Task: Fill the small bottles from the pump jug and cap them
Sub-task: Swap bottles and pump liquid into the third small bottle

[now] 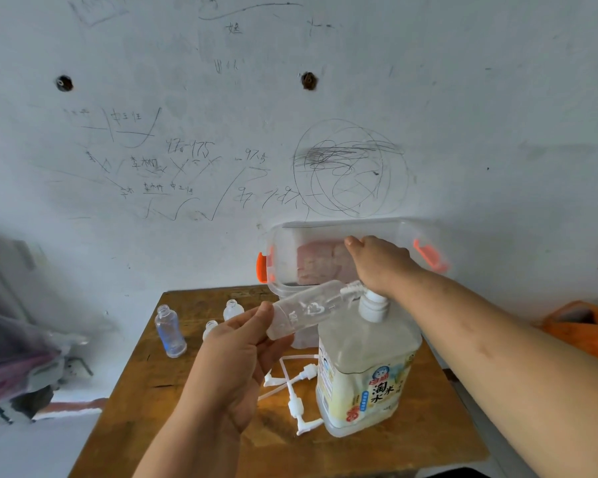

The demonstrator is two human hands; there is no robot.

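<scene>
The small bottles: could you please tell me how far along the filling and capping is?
Done: nothing capped. In hand: the left hand holds one bottle at the spout of the pump jug; the right hand rests on its pump head. Left: three open bottles stand, pump caps lie loose.

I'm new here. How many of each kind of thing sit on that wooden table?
Small bottles: 4
Pump jug: 1
Loose pump caps: 2, tangled together
Clear box with orange latches: 1
Total: 8
</scene>
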